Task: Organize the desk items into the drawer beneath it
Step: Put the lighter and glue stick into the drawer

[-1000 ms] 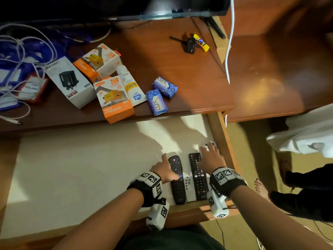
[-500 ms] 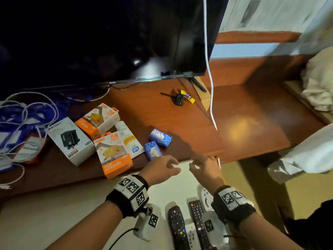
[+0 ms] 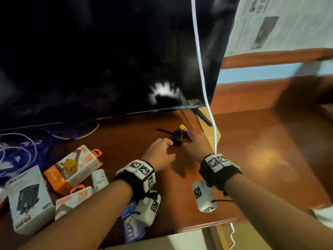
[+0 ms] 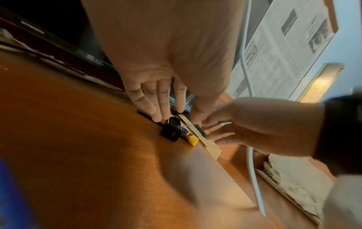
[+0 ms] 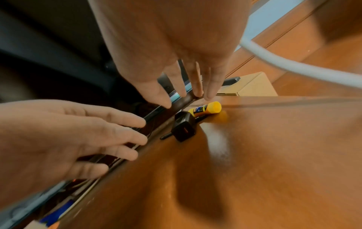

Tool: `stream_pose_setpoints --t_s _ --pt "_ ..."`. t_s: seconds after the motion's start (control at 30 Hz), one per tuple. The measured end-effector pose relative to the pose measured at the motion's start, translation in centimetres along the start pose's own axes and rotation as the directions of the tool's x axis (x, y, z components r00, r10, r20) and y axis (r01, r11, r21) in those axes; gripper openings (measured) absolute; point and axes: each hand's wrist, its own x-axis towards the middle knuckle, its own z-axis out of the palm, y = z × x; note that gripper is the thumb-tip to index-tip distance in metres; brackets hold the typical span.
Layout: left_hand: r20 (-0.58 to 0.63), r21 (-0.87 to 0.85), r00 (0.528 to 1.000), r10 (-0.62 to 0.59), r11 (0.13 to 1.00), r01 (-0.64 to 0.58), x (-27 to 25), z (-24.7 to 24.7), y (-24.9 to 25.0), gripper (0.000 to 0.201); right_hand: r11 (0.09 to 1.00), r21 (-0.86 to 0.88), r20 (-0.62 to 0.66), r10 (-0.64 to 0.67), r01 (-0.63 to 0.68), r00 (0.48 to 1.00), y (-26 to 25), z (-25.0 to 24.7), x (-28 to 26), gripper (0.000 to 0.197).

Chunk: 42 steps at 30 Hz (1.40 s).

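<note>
A small black charger plug (image 3: pixel 177 138) lies at the back of the wooden desk (image 3: pixel 252 159), under the TV's edge. A yellow glue stick (image 3: pixel 184 129) lies just behind it, and a thin black pen (image 3: pixel 164 131) lies to its left. My left hand (image 3: pixel 167 148) hovers open just left of the plug, fingers straight, holding nothing. My right hand (image 3: pixel 194 143) is open just right of the plug, its fingers over the glue stick's near end. In the wrist views the plug (image 4: pixel 170 131) (image 5: pixel 184 129) and the glue stick (image 4: pixel 189 136) (image 5: pixel 205 109) lie free between both hands.
A large dark TV (image 3: pixel 108 60) overhangs the back of the desk, and a white cable (image 3: pixel 203 78) hangs down by my right wrist. Charger boxes (image 3: pixel 72 166), a white box (image 3: pixel 28 197), a white bottle (image 3: pixel 99 179) and a blue packet (image 3: pixel 133 226) lie at the left. A cardboard box (image 3: pixel 210 134) sits behind the glue stick.
Both hands left the remotes in the drawer, rose over the desk and reached to its back, arriving beside the black plug and glue stick. The head view tilted up.
</note>
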Motion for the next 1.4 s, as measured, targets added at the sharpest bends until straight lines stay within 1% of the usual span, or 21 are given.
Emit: stream_pose_setpoints --t_s 0.07,0.17,0.23,0.3,0.37,0.5,0.63,0.7,0.77,0.83,0.93,1.03,1.1,1.13,1.2,1.23,1.27,1.33,1.4 --pt "0.009 0.058 1.0 -0.009 0.998 0.009 1.6 0.7 0.5 0.056 1.0 0.027 -0.007 0.013 -0.013 1.0 -0.1 -0.3 2.1 0.038" --pt "0.001 0.21 1.0 0.005 0.978 -0.005 3.7 1.3 1.0 0.07 1.0 -0.002 0.026 0.029 -0.029 0.999 0.1 -0.7 4.6 0.038" --pt "0.04 0.313 0.998 -0.039 0.949 0.025 4.9 1.6 1.3 0.079 0.999 -0.042 0.065 0.011 -0.009 0.998 0.4 -0.6 5.6 0.036" --pt "0.118 0.377 0.985 -0.123 0.924 0.071 5.7 2.0 1.6 0.088 0.998 -0.066 0.107 -0.008 0.015 0.994 0.8 -0.4 6.1 0.036" --pt "0.136 0.405 0.978 -0.16 0.91 0.093 6.2 2.6 1.7 0.09 0.996 -0.076 0.142 -0.025 0.036 0.99 1.0 -0.2 6.3 0.04" --pt "0.03 0.431 0.995 -0.09 0.9 0.069 5.9 3.4 1.3 0.08 0.986 -0.151 0.192 -0.033 0.063 0.981 1.1 0.3 6.6 0.044" --pt "-0.043 0.39 0.998 -0.042 0.919 0.056 5.2 3.2 0.8 0.064 0.974 -0.222 0.207 0.0 0.047 0.978 1.3 1.4 6.6 0.046" --pt "-0.073 0.37 0.997 -0.021 0.928 0.046 4.8 2.9 0.7 0.054 0.966 -0.255 0.203 0.004 0.049 0.979 1.5 1.9 6.4 0.044" --pt "-0.089 0.341 0.996 -0.026 0.939 0.055 4.4 2.6 0.3 0.046 0.955 -0.29 0.183 -0.011 0.064 0.983 1.6 2.2 6.0 0.042" --pt "-0.067 0.312 0.996 -0.058 0.947 0.076 4.1 2.1 -0.1 0.043 0.945 -0.315 0.171 -0.029 0.083 0.985 1.7 2.4 5.5 0.04" --pt "-0.022 0.289 0.993 -0.117 0.95 0.118 3.6 1.1 -1.1 0.041 0.933 -0.35 0.158 -0.03 0.085 0.987 1.2 2.6 5.3 0.039" --pt "-0.009 0.279 0.985 -0.172 0.946 0.167 2.9 0.2 -2.2 0.042 0.937 -0.341 0.133 -0.029 0.074 0.991 0.1 3.4 5.6 0.051" --pt "-0.008 0.27 0.981 -0.193 0.944 0.188 2.3 -0.3 -2.8 0.042 0.949 -0.313 0.126 -0.007 0.047 0.992 -0.6 3.8 5.8 0.055" --pt "-0.008 0.274 0.98 -0.201 0.942 0.196 2.0 -0.6 -3.0 0.041 0.951 -0.306 0.13 -0.001 0.041 0.991 -0.9 4.0 5.9 0.051" --pt "-0.001 0.264 0.975 -0.223 0.94 0.216 1.5 -0.9 -3.3 0.042 0.948 -0.311 0.159 -0.014 0.064 0.987 -1.3 4.3 6.0 0.038" --pt "0.008 0.241 0.97 -0.245 0.941 0.235 1.2 -1.1 -3.4 0.042 0.947 -0.312 0.18 -0.024 0.08 0.983 -1.4 4.5 5.9 0.033" --pt "0.014 0.209 0.964 -0.266 0.943 0.258 1.0 -1.3 -3.5 0.043 0.944 -0.318 0.2 -0.029 0.092 0.979 -1.4 4.7 5.8 0.032" --pt "0.008 0.115 0.954 -0.298 0.948 0.296 0.3 -1.5 -3.3 0.044 0.934 -0.342 0.231 -0.023 0.103 0.973 -1.4 4.8 5.1 0.036" --pt "-0.024 -0.016 0.949 -0.313 0.95 0.313 -0.9 -1.5 -2.7 0.044 0.921 -0.371 0.255 -0.018 0.115 0.967 -1.3 5.0 3.9 0.037"
